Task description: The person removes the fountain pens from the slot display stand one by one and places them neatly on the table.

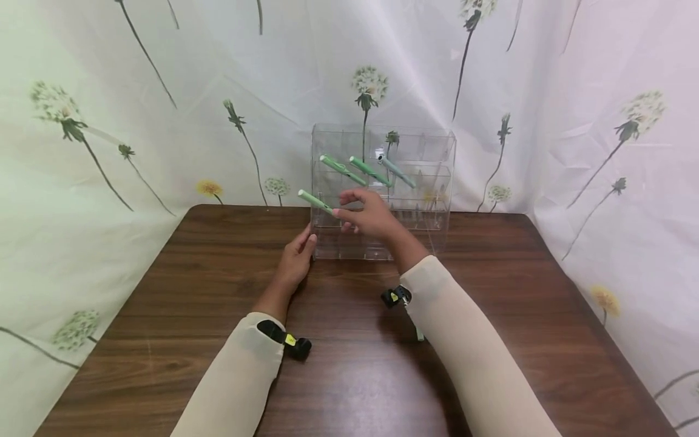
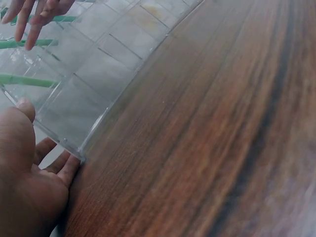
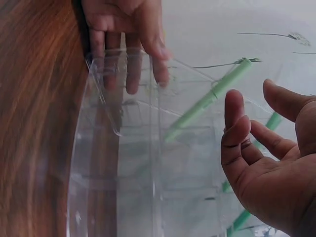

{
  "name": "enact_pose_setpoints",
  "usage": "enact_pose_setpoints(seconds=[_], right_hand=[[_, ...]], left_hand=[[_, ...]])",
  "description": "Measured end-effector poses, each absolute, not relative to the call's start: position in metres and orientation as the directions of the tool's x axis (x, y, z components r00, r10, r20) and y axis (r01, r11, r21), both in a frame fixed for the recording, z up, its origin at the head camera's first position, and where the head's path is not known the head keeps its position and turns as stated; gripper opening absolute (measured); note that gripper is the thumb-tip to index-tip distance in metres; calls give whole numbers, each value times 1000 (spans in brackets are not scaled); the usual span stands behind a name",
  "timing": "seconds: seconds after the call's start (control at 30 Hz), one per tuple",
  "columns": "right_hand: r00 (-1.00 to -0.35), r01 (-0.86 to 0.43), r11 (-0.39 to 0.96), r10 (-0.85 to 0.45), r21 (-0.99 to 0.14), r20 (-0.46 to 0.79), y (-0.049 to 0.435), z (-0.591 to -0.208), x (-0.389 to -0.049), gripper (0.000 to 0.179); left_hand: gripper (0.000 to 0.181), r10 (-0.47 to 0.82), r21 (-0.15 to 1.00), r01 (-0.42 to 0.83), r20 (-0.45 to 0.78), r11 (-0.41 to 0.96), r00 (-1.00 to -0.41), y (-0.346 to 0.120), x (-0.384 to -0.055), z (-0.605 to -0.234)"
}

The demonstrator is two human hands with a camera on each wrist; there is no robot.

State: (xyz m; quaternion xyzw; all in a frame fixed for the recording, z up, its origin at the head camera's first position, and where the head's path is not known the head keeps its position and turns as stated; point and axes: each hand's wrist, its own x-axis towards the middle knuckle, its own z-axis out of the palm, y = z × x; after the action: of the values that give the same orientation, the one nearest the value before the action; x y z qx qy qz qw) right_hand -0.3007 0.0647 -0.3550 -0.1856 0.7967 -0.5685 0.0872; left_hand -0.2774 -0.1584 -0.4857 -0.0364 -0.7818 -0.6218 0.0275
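A clear plastic organizer (image 1: 382,252) with several compartments stands at the back of the table. My left hand (image 1: 297,258) holds its left side; in the right wrist view the thumb lies at the edge and the fingers (image 3: 133,74) show through the clear wall. A light green pen (image 3: 210,101) leans in a compartment at the lower left. My right hand (image 1: 368,213) hovers in front, beside that pen, its fingers loosely bent with nothing between them in the right wrist view. Higher up lean a green pen (image 1: 341,169), a darker green pen (image 1: 370,170) and a grey-blue pen (image 1: 397,171).
The brown wooden table (image 1: 349,388) carries the organizer. A small pale green object (image 1: 419,334) shows partly from under the right sleeve. White cloth (image 1: 180,139) printed with dandelions hangs behind and at both sides.
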Motion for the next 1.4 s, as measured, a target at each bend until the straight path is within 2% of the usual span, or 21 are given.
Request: enact_pose_setpoints(seconds=[0.2,0.43,0.63,0.97,1.4], right_hand=[[-905,-201,259,-418,-945,79,56,-361,-306,56],[-916,-149,198,-397,-969,59,43,-367,-314,56],[-926,-140,208,-375,-968,53,31,-369,-317,56],[-940,-103,219,-340,-970,23,16,-378,-322,48],[-973,-96,232,-227,-968,42,4,-380,-320,25]], left_hand=[[54,18,974,88,86,208,-996,-158,-278,-486],[54,20,977,88,85,196,-996,-157,-277,-482],[55,14,975,85,84,208,-996,-158,-279,-484],[55,23,971,79,76,225,-997,-159,-279,-485],[57,32,972,102,98,213,-995,-159,-278,-484]])
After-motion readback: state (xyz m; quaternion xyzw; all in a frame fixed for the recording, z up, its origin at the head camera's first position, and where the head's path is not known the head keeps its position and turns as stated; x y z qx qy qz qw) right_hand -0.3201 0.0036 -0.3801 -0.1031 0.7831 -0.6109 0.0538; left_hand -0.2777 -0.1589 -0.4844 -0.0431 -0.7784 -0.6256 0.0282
